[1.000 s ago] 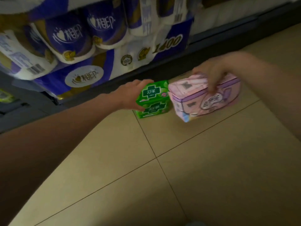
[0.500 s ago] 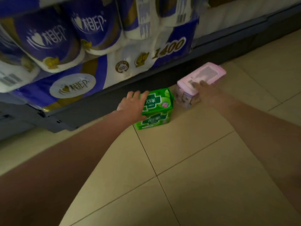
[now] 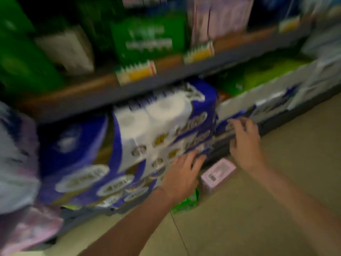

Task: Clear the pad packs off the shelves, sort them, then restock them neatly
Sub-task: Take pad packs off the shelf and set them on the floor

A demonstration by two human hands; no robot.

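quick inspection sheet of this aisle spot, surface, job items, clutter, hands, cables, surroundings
surface: beige tiled floor, a dark grout line runs across it
job's things: pink pack lies on the floor by the shelf base; green pack lies on the floor left of it, partly hidden under the left wrist
clutter: nothing seen
hands: left hand empty, fingers spread, up near the tissue bundle; right hand empty, fingers loosely spread, in front of the bottom shelf
cables: nothing seen
surroundings: blurred frame; upper shelf with yellow price tags, green and pink packs above it
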